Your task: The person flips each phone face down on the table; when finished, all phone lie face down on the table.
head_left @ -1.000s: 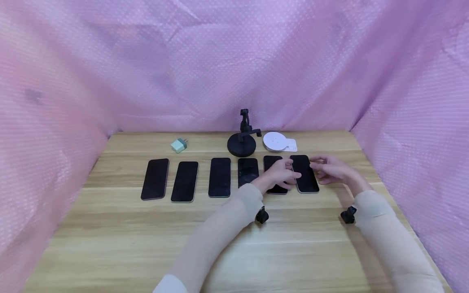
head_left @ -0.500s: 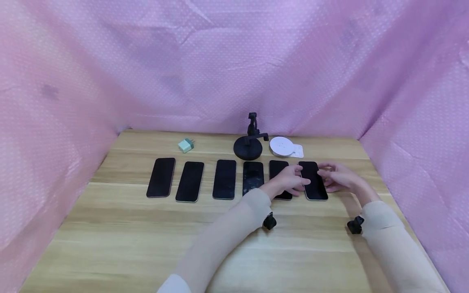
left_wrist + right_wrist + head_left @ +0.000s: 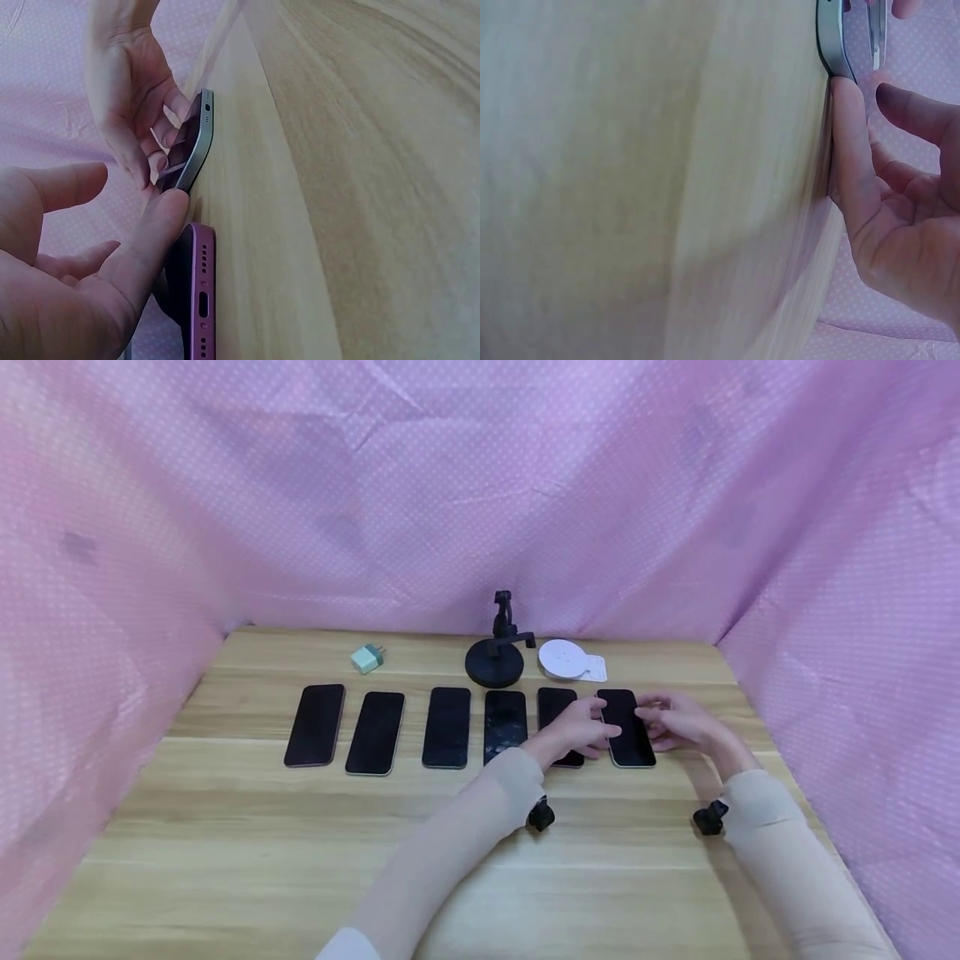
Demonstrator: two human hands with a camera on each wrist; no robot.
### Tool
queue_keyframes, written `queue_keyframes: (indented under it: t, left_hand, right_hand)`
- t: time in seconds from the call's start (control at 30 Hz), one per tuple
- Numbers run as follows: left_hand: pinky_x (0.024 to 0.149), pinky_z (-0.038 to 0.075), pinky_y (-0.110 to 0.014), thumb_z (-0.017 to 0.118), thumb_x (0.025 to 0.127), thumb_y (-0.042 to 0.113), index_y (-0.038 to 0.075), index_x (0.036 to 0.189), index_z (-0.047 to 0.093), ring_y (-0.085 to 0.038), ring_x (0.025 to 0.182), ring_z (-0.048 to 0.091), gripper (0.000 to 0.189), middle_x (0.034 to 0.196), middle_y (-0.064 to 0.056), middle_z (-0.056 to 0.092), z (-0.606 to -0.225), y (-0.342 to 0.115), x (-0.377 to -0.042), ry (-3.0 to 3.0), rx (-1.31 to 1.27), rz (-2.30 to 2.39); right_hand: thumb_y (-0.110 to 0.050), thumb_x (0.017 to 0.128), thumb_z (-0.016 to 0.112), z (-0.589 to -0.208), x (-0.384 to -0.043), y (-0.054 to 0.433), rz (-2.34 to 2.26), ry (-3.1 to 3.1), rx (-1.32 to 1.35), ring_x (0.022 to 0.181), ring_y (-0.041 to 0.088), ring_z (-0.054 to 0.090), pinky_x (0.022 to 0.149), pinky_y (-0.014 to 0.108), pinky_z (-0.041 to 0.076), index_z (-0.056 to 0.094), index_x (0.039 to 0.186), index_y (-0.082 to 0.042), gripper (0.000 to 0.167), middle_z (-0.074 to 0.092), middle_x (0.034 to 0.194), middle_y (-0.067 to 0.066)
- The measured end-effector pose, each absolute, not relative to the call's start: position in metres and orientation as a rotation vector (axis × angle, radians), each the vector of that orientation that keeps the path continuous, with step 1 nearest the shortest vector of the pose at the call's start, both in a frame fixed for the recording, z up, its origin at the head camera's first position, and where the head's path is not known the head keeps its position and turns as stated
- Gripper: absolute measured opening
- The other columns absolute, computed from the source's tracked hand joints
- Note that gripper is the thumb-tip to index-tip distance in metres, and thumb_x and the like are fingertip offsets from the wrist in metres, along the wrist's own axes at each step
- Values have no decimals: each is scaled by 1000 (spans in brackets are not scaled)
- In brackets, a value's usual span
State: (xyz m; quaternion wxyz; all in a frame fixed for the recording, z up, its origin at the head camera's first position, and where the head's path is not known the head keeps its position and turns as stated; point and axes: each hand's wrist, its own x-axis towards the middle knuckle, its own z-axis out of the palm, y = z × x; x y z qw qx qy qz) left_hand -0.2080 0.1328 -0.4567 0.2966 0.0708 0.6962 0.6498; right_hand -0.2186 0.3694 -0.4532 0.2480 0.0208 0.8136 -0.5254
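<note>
Six dark-screened phones lie face up in a row across the table; the rightmost phone point(image 3: 630, 731) has a hand at each long side. My left hand point(image 3: 573, 727) reaches over the fifth phone point(image 3: 557, 697), partly covering it. In the left wrist view an extended finger of it meets the silver edge of the rightmost phone point(image 3: 202, 142), thumb held apart. Nearer there stands the pink-edged phone point(image 3: 202, 292). From the other side my right hand point(image 3: 678, 722) touches the rightmost phone; in the right wrist view its outstretched lower finger point(image 3: 849, 127) lies along the phone's silver edge point(image 3: 831, 34).
Behind the row stand a black phone stand point(image 3: 495, 664) with a round base and a white round disc point(image 3: 562, 658) on a small white card. A mint-green plug adapter point(image 3: 367, 658) lies at the back left. Pink sheeting point(image 3: 480, 485) walls the wooden table point(image 3: 300, 860).
The head view shifts slightly to and fro. Both hands stay at the sides of the rightmost phone, the right hand's fingers now a little closer in over its edge.
</note>
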Motion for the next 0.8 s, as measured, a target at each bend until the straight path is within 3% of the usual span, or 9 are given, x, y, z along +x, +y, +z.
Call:
queue_keyframes:
  t: [0.37,0.8]
  left_hand:
    - [78,63,-43,74,94,11,4,151,44,-31,96,72,65,153,-18,45,-455,135,-205,1852,188,1718]
    - [76,63,-41,74,94,11,5,150,46,-30,92,72,62,151,-17,47,-455,134,-207,1860,201,1733]
  right_hand:
    - [-20,107,53,-448,-208,366,-1495,2143,120,80,14,58,66,30,61,37,142,9,48,56,103,7]
    - [-23,108,52,-442,-209,369,-1504,2107,128,89,17,61,74,34,62,29,150,10,58,59,109,8]
